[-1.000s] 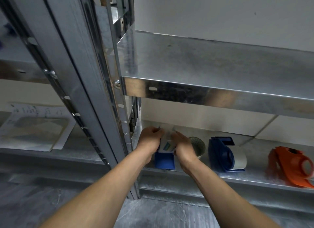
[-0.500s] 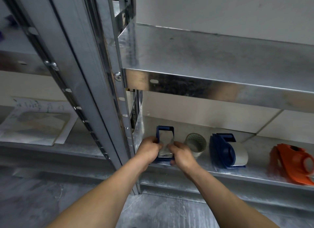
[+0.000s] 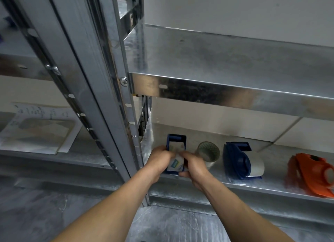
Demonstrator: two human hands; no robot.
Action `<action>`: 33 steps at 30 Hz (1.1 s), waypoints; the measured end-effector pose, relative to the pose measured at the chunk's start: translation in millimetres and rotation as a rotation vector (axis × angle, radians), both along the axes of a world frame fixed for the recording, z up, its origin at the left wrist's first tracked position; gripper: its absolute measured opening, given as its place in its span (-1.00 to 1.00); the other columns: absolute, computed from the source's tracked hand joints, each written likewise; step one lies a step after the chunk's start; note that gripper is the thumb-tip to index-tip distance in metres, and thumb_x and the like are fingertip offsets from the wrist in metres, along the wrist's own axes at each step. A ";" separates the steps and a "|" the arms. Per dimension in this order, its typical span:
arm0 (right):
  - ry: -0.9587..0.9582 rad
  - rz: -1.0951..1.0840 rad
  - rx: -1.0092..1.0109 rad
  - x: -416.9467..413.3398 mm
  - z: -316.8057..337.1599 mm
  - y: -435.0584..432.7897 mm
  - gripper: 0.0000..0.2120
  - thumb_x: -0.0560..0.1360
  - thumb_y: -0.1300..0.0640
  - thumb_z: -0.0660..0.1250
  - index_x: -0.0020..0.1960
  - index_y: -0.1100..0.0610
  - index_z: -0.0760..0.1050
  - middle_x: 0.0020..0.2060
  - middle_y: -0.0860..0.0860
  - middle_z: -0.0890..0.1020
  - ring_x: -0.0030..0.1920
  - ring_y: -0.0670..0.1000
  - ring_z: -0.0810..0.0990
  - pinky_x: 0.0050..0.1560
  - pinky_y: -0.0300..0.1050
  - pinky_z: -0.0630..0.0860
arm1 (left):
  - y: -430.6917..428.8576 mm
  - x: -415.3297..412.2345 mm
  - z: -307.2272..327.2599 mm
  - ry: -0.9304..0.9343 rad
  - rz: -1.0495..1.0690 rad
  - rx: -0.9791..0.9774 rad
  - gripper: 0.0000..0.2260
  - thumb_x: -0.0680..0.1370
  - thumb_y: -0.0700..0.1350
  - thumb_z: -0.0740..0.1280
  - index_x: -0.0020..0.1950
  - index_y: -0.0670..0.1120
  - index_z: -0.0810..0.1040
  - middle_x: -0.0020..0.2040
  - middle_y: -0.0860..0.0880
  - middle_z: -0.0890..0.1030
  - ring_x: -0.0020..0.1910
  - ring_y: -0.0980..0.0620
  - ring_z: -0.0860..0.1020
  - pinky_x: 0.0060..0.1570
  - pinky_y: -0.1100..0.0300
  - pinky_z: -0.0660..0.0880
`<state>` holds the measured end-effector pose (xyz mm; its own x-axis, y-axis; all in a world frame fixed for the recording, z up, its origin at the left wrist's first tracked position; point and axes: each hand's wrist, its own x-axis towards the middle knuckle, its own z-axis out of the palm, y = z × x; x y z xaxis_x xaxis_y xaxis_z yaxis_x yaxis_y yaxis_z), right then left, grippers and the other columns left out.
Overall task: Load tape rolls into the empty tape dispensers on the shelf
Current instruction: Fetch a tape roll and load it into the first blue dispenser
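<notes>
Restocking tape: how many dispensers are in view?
3: a blue plastic dispenser leftmost, a second blue dispenser mid-shelf, an orange plastic dispenser far right, partly cropped. More may lie off-frame.

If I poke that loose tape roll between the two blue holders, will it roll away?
Probably not at once: the loose tape roll seems to stand on its flat end, so it would likely slide on the smooth metal shelf. Tipped onto its round edge, it could roll. Its hollow middle suggests it is fairly light.
</notes>
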<state>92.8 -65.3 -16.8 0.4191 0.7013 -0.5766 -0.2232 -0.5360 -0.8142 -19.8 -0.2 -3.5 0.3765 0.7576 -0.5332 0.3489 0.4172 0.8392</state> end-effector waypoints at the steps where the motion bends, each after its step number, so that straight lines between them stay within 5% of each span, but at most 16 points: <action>1: -0.019 0.005 0.006 0.5 -1.5 1.1 -0.75 0.53 0.02 0.32 0.04 0.18 0.62 -0.12 0.19 0.72 -0.10 0.11 0.70 -0.22 -0.05 0.61 | 0.3 1.1 -0.3 0.007 -0.001 0.021 -0.90 0.52 -0.16 0.33 0.00 -0.02 0.59 -0.06 -0.08 0.70 -0.05 -0.06 0.66 0.06 -0.06 0.60; 3: -0.061 -0.001 0.003 1.0 -2.5 5.6 -0.71 0.54 -0.06 0.31 -0.02 0.17 0.62 -0.19 0.17 0.72 -0.18 0.09 0.69 -0.23 -0.03 0.60 | -0.1 5.6 -0.2 0.046 -0.012 0.076 -0.93 0.56 -0.08 0.33 -0.04 -0.03 0.60 -0.08 -0.08 0.69 -0.07 -0.05 0.65 0.01 -0.02 0.60; 8: -0.132 -0.022 -0.056 -1.7 -1.8 15.5 -0.59 0.55 -0.19 0.24 -0.10 0.16 0.60 -0.26 0.17 0.69 -0.23 0.16 0.68 -0.29 0.01 0.64 | -0.4 11.8 -0.5 0.136 0.018 0.146 -0.61 0.57 0.15 0.26 -0.12 -0.17 0.60 -0.18 -0.20 0.66 -0.15 -0.18 0.64 -0.14 0.05 0.54; 11: -0.123 -0.049 -0.112 -5.2 -1.6 21.4 -0.53 0.52 -0.26 0.23 -0.10 0.16 0.59 -0.17 0.23 0.70 -0.17 0.22 0.70 -0.26 0.11 0.66 | 2.3 11.7 0.8 0.178 0.017 0.181 -0.60 0.62 0.11 0.21 -0.35 -0.07 0.44 -0.43 -0.02 0.45 -0.41 0.00 0.43 -0.37 0.17 0.28; 14: -0.125 -0.047 -0.151 -8.2 0.5 26.0 -0.47 0.52 -0.31 0.20 -0.05 0.17 0.57 -0.14 0.23 0.69 -0.16 0.20 0.70 -0.26 0.15 0.68 | 5.4 12.3 0.4 0.221 0.014 0.198 -0.57 0.63 0.11 0.20 -0.41 -0.03 0.38 -0.48 0.04 0.37 -0.46 0.07 0.35 -0.42 0.18 0.21; 20: -0.095 -0.063 -0.197 -6.1 4.2 29.0 -0.40 0.50 -0.36 0.19 -0.03 0.20 0.57 -0.17 0.21 0.67 -0.25 0.21 0.68 -0.32 0.05 0.64 | 7.1 13.1 3.1 0.176 0.019 0.146 -0.61 0.60 0.12 0.24 -0.33 -0.09 0.46 -0.43 0.01 0.44 -0.40 0.04 0.41 -0.37 0.18 0.27; 25: -0.099 -0.066 -0.215 -3.9 5.4 28.1 -0.45 0.53 -0.31 0.19 -0.05 0.20 0.58 -0.11 0.25 0.71 -0.15 0.21 0.71 -0.30 0.07 0.66 | 0.7 10.8 6.8 0.075 -0.029 0.076 -0.92 0.53 -0.07 0.35 -0.10 -0.04 0.62 -0.17 0.00 0.68 -0.16 0.06 0.63 -0.22 0.19 0.49; 33: -0.084 -0.092 -0.222 -6.7 7.8 30.4 -0.45 0.55 -0.31 0.14 -0.02 0.18 0.56 -0.14 0.21 0.70 -0.14 0.21 0.71 -0.30 0.05 0.67 | 0.1 9.8 8.2 0.085 -0.044 0.121 -0.88 0.58 -0.01 0.31 -0.07 0.01 0.60 -0.15 0.01 0.68 -0.13 0.06 0.64 -0.17 0.20 0.52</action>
